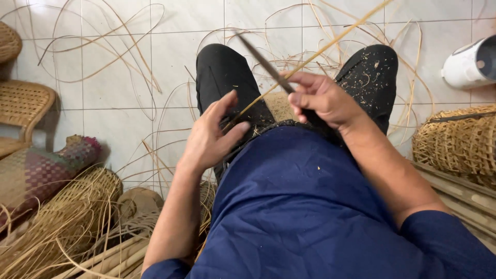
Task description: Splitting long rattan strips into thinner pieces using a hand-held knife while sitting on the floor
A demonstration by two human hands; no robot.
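Over the knees, the right hand (323, 101) is closed on a dark knife (263, 62) and the left hand's (209, 137) fingers pinch a thin cane strip (310, 58), with baskets (457, 142) crowding right and loose strips (103, 57) littering the far floor (124, 88).

Place: my cane-weaving workshop, set up on a tiled floor (119, 88).
Material: loose cane strips (103, 46) lie scattered over the tiles.
Goods: woven baskets (457, 142) stand at my right, a wicker chair (23, 103) at my left.
Stock: bundled cane (62, 232) beside my left knee.
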